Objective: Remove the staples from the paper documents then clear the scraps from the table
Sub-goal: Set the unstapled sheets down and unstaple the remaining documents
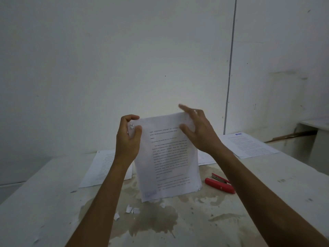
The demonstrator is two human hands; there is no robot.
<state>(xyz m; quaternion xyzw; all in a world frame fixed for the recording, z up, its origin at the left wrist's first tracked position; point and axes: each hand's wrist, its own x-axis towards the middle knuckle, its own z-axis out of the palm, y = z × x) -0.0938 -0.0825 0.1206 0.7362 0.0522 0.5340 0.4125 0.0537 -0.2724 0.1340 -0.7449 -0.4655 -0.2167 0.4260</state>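
On the far left of the white table (53, 202) lies a printed sheet (99, 168), flat, partly hidden behind the left forearm. Near the front edge, some small torn paper scraps (130, 210) lie on a stained part of the surface. The left hand (128, 138) is raised above the table and pinches the top left corner of the held document (169, 157) between thumb and curled fingers; something small and shiny shows at this corner, but it is too blurred to say what it is. The document stands upright, and its bottom edge is touching the table or just above it; I cannot tell which. The right hand (197, 131) is at the top right corner with fingers spread and relaxed, the thumb in front of the page; it is blurred, so I cannot tell if it really grips. Right of the document, a red staple remover (219, 185) lies on the table under the right forearm. Further right and back, another printed stack (249, 145) lies flat.
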